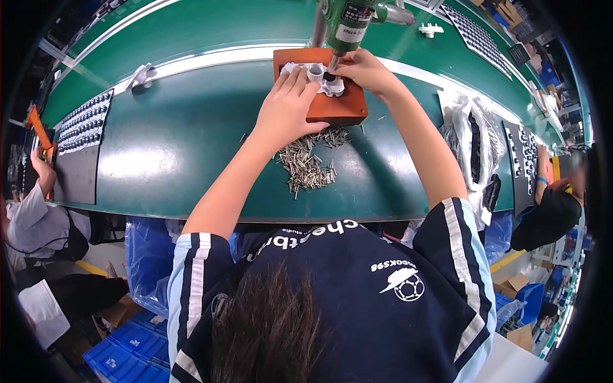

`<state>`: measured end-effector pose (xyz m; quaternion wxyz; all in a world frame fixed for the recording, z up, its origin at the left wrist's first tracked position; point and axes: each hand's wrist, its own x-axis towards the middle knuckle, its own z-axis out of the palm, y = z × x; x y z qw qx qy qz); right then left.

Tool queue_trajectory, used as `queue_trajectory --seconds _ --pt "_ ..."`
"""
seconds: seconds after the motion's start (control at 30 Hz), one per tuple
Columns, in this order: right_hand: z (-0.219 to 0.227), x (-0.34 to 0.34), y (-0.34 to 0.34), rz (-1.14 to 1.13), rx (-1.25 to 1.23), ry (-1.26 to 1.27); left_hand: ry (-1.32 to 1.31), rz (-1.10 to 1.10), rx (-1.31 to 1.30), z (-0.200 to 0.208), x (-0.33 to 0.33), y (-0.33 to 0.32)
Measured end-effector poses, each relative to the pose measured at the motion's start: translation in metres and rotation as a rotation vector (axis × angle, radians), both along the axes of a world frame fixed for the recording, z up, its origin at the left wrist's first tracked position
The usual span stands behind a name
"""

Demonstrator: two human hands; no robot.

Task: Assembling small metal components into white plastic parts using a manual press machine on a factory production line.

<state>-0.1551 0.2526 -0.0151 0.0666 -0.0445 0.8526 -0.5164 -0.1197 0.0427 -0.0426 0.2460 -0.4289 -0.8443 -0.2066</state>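
Observation:
A white moulded plastic part (315, 71) with a round raised collar lies on an orange block (341, 110). The green press (348, 29) stands over it, its metal rod (334, 62) reaching down to a small black piece (329, 76) on the part. My left hand (288, 105) rests on the left side of the part, fingers stretched flat and thumb out along the block's near edge. Beside the rod, my right hand (365, 71) has its fingers pinched together at the right end of the part; what they hold, if anything, is hidden.
Near the block lies a pile of small metal pins (308, 163) on the green table (191, 159). White parts (139, 78) sit farther left, by a tray of small pieces (86, 124). At right are a plastic bag (469, 137) and another tray (520, 153). Co-workers sit on both sides.

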Motion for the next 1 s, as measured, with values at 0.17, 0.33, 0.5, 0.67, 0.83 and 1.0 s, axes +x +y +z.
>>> queue_trajectory --seconds 0.17,0.33,0.5,0.67,0.83,1.0 --pt "0.000 0.006 -0.003 -0.073 0.111 0.075 -0.012 0.008 -0.008 0.000 0.001 -0.001" --pt "0.001 0.009 -0.006 -0.039 0.202 0.109 -0.009 0.001 -0.010 0.000 0.000 -0.001" --pt "-0.028 0.017 0.001 -0.050 0.464 0.419 -0.010 -0.003 -0.016 0.000 0.000 -0.001" --pt "-0.023 -0.006 0.045 -0.104 0.006 0.514 -0.038 0.006 -0.012 0.001 0.001 -0.004" --pt "0.071 -0.103 0.135 -0.399 -0.196 0.468 -0.041 -0.012 -0.012 0.005 0.000 0.002" --pt "0.173 -0.175 0.105 -0.410 -1.006 0.305 -0.052 0.007 -0.046 0.007 0.002 -0.003"
